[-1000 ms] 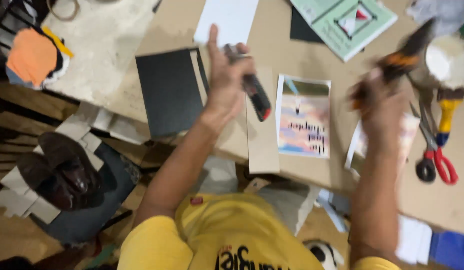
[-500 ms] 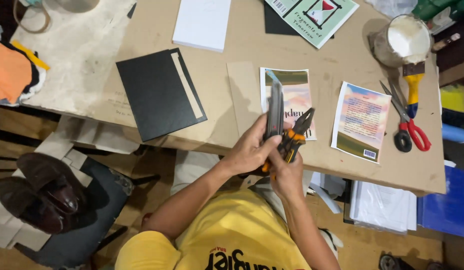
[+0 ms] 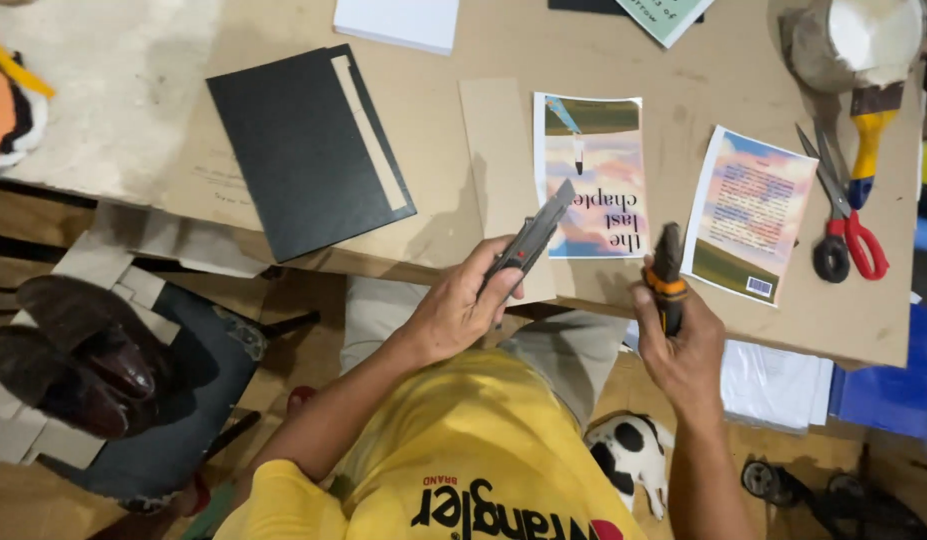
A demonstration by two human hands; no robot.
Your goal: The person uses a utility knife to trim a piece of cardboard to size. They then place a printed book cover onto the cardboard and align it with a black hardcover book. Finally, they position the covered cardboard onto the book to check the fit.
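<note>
A: While the left hand (image 3: 458, 310) grips a utility knife (image 3: 528, 240), blade slanted up off the table, where is the other tool?

B: Right hand (image 3: 683, 345) is closed round black pliers with orange grips (image 3: 666, 275), nose up, apart from the knife. Both sit above the table edge (image 3: 783, 335), near the body, likely for a close look.

A: Surroundings?

B: Cardboard strip (image 3: 498, 160) and printed cover sheet (image 3: 593, 175) lie flat just beyond; red-handled scissors (image 3: 845, 235) lie far right.
</note>
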